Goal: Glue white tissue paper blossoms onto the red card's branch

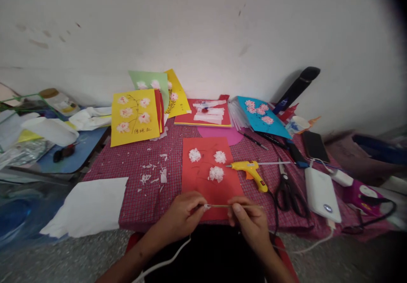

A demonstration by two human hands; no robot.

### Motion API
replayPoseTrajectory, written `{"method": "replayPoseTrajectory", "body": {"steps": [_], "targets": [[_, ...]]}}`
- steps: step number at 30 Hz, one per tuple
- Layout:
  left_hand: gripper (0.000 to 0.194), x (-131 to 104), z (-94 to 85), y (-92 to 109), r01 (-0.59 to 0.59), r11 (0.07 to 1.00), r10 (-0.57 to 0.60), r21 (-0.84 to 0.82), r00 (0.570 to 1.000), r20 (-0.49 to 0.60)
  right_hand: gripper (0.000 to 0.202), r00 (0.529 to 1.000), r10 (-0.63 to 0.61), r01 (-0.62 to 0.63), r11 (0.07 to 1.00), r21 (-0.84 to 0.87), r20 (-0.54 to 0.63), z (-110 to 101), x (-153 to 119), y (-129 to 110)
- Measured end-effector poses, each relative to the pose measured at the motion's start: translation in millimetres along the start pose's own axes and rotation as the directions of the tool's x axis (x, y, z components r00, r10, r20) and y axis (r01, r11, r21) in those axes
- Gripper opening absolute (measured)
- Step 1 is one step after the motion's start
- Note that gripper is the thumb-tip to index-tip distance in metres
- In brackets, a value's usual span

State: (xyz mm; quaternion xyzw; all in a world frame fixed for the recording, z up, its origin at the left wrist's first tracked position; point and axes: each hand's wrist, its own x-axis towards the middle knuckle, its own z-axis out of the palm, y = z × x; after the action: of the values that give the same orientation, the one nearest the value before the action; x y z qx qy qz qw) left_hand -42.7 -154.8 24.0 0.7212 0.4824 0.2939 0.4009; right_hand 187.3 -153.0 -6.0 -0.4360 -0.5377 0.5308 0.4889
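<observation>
My right hand (pixel 251 221) is closed around a thin wooden stick (pixel 219 206) that runs sideways above the near edge of the red sheet (pixel 203 190). At the stick's left end, a small piece of white paper (pixel 207 206) is pinched by the fingertips of my left hand (pixel 182 215). Three fluffy white-pink paper flowers (pixel 216 173) sit on the red sheet, among faint drawn branches. A yellow glue gun (pixel 249 168) lies just right of them, its nozzle over the sheet's edge and a clear glue stick out of its back.
Black scissors (pixel 288 192), a white power bank (pixel 322 195) and a phone (pixel 315 146) lie on the right. Paper scraps (pixel 163 175) and a torn white sheet (pixel 92 206) are left. Yellow (pixel 135 117) and blue (pixel 262 115) flower cards stand behind. Cables hang at the front.
</observation>
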Motion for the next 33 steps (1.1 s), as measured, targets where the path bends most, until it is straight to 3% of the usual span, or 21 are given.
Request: {"method": "replayPoseTrajectory", "body": {"steps": [5,11,17,24,33], "targets": [[0.023,10.2,1.0,-3.5,-0.131,0.985,0.118,0.114,0.986,0.115,0.014,0.968,-0.139,0.187,0.955,-0.231,0.210,-18.2,2.5,-9.5],[0.026,36.5,6.9,-11.9,-0.191,0.910,0.158,0.368,0.980,0.118,0.010,0.908,-0.396,0.405,0.746,-0.528,0.137,-13.5,16.1,-8.7],[0.025,67.0,14.8,-20.4,-0.213,0.781,0.164,0.587,0.977,0.137,0.013,0.891,-0.446,0.397,0.673,-0.624,0.085,-4.3,26.9,9.9],[0.024,68.3,19.6,-35.5,-0.130,0.837,0.138,0.532,0.990,0.024,0.018,0.877,-0.467,0.424,0.648,-0.633,0.110,-3.6,35.1,18.5],[0.020,66.0,17.3,-35.7,-0.079,0.856,0.097,0.511,0.995,-0.008,0.018,0.888,-0.435,0.426,0.651,-0.629,0.150,-3.3,36.5,19.9]]}}
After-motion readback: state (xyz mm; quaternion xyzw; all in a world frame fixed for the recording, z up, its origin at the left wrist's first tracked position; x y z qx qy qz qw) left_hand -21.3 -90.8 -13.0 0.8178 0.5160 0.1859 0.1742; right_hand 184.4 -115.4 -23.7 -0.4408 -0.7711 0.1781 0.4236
